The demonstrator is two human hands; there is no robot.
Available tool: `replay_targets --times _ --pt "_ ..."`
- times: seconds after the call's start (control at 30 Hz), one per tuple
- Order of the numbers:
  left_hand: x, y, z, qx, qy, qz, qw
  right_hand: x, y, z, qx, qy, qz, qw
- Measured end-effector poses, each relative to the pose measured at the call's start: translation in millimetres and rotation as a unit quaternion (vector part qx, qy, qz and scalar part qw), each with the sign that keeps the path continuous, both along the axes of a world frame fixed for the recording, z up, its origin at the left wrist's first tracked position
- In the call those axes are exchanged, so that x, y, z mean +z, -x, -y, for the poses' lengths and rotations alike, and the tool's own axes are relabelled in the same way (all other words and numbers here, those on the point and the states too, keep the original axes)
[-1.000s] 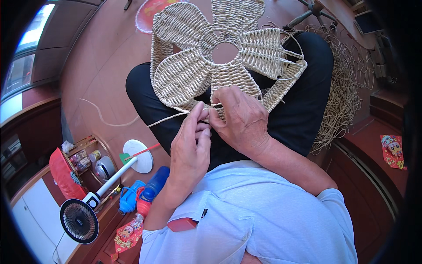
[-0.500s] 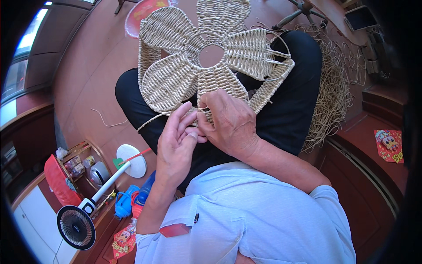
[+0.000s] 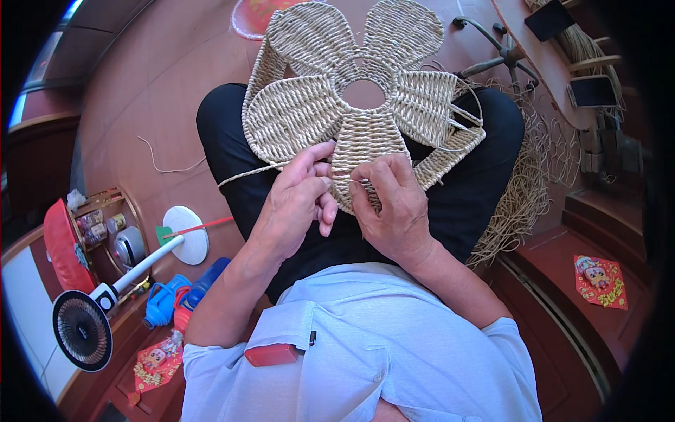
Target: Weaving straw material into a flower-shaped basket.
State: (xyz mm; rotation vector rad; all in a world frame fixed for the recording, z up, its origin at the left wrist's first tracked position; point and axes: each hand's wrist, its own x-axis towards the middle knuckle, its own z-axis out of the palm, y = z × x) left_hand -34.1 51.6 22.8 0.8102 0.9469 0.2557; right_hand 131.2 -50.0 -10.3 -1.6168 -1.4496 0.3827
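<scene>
A woven straw piece shaped like a flower (image 3: 281,119), with broad petals around a round central hole, rests across my lap. At the left edge of its nearest petal (image 3: 369,144) is my left hand (image 3: 299,197), fingers loosely bent and apart, the index fingertip touching the weave. My right hand (image 3: 394,207) pinches a thin straw strand at the lower part of that petal, thumb against index finger. A twisted straw cord (image 3: 246,174) runs from behind my left hand out over my left knee. Loose strand ends (image 3: 464,116) stick out by the right petal.
A large heap of loose straw cord (image 3: 517,204) lies on the floor to my right, near a wheeled chair base (image 3: 503,60). On the left stand a fan (image 3: 83,330), a blue jug (image 3: 165,299) and a wooden tray of jars (image 3: 116,225). One stray cord (image 3: 151,151) lies on the floor.
My right hand has moved right and away from my left hand, along the near petal. The view has shifted, so the straw piece sits farther right. My left index finger now reaches onto the petal.
</scene>
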Motion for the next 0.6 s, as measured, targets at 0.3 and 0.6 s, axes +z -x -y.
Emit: replay_targets --times 0.3,0.6 --pt "-4.9 3.7 -2.1 0.004 0.01 0.025 1.0 0.4 -1.7 2.4 0.029 0.019 0.035 0.999" --pt "-13.9 -1.3 3.6 0.027 0.023 0.039 0.999 -3.4 -8.7 7.2 0.064 0.032 0.034 0.997"
